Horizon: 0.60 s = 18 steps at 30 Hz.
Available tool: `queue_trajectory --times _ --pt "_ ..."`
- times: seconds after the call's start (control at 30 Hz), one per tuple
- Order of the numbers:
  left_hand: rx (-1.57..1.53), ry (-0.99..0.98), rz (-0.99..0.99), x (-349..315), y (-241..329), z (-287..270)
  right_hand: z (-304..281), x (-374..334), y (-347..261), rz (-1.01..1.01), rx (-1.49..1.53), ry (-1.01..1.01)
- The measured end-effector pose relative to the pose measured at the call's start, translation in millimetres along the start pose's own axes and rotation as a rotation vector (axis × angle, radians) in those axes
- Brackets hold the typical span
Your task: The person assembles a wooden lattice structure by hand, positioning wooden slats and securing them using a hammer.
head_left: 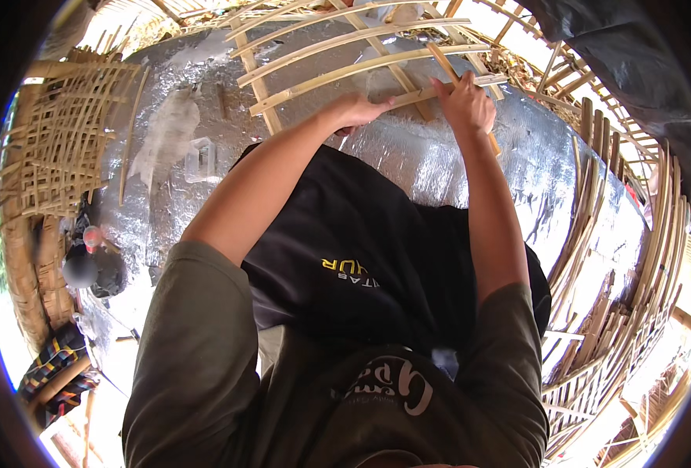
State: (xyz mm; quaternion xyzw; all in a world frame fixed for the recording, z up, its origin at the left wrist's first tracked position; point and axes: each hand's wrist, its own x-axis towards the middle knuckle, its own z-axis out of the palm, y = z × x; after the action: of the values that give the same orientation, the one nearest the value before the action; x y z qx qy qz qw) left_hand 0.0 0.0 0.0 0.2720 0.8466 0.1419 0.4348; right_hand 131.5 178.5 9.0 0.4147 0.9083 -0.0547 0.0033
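Note:
A lattice of pale bamboo strips lies on a silvery sheet in front of me, crossed by a few wider slats. At its near edge, a bamboo strip runs from my left hand toward my right. My left hand is closed at the strip's left end, its thumb stretched along it; some fingers are hidden beneath. My right hand is wrapped round a narrow brown stick, held aslant across the strip near the lattice's right side. The stick's ends show above and below the fist.
The silvery sheet covers the surface around me. Loose bamboo strips lie at the right, a woven bamboo panel at the left. A clear plastic piece rests left of centre. Black cloth covers my lap.

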Motion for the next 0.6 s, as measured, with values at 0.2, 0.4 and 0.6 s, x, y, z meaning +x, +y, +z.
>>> queue_trajectory --times 0.2,0.4,0.6 --pt "0.012 0.037 0.033 -1 -1 13 6 -5 5 -0.019 -0.011 0.016" --pt "0.050 0.006 0.027 3 0 5 -6 -9 2 -0.039 0.042 0.061" --pt "0.083 -0.073 0.003 8 2 3 -49 -51 20 -0.338 0.494 0.225"
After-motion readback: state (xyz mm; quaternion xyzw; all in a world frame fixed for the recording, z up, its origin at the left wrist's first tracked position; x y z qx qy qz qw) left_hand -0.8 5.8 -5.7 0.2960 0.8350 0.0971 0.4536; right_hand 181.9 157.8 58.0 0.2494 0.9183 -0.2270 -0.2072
